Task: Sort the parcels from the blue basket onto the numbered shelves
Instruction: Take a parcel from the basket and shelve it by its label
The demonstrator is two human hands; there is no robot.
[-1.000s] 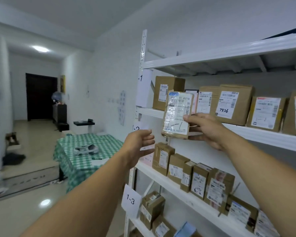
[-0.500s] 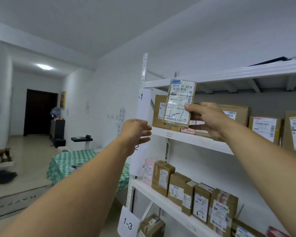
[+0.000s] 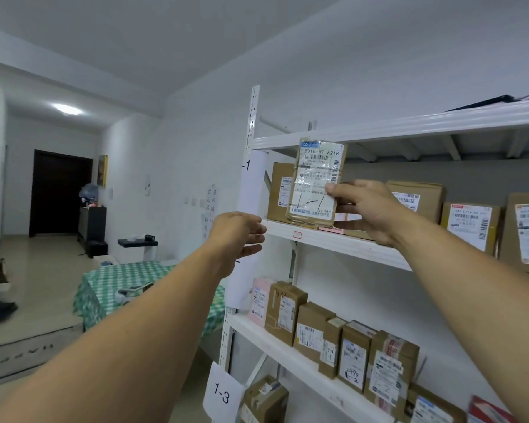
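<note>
My right hand pinches a flat taped parcel with a white shipping label by its right edge. It holds the parcel upright just above the front lip of the upper shelf, in front of a brown box. My left hand hovers with loosely spread fingers left of that shelf's end, holding nothing. The white rack carries paper tags, one reading 1-3. The blue basket is out of view.
Cardboard boxes line the upper shelf to the right. Several small parcels stand on the shelf below, more lower down. A green checked table stands to the left, beyond it a hallway with a dark door.
My right hand has raised the parcel from the level of the second shelf to the front of the upper shelf. My left hand rose alongside. The view tilted upward.
</note>
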